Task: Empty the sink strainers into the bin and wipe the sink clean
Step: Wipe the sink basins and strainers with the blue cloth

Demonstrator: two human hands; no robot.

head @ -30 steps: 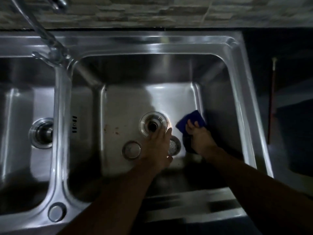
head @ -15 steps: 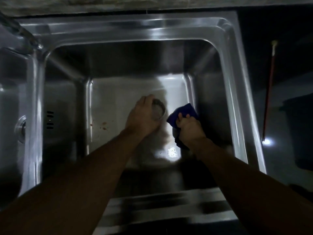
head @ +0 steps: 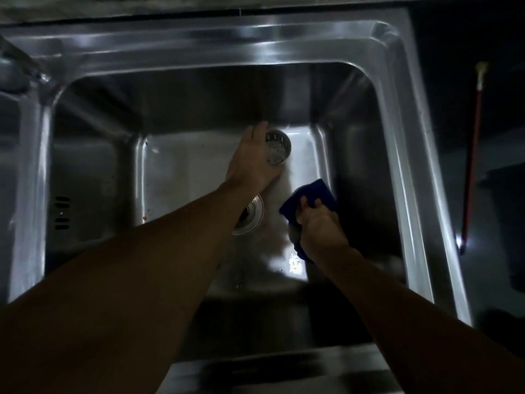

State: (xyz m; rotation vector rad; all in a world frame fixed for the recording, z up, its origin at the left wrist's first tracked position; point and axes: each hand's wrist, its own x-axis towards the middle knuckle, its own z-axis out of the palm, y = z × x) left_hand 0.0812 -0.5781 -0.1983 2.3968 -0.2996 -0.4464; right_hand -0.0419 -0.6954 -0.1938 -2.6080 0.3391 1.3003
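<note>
My left hand [head: 250, 160] holds a perforated steel strainer basket [head: 278, 149] lifted above the floor of the steel sink [head: 199, 172], its holed side turned toward me. Below my left wrist the open drain ring [head: 251, 216] shows, partly hidden by my forearm. My right hand [head: 319, 226] grips a blue cloth [head: 315, 191] pressed against the basin floor near the right wall. A few reddish specks lie at the floor's left edge [head: 145, 217].
The sink rim [head: 409, 155] runs along the right. A red-handled stick [head: 473, 155] leans in the dark area beyond it. The tap base [head: 25, 69] sits at the top left, with overflow slots [head: 62, 213] on the left wall.
My left hand has lifted the strainer basket out of the drain and away from me. The right hand with the cloth stays near the right wall. The view has shifted right.
</note>
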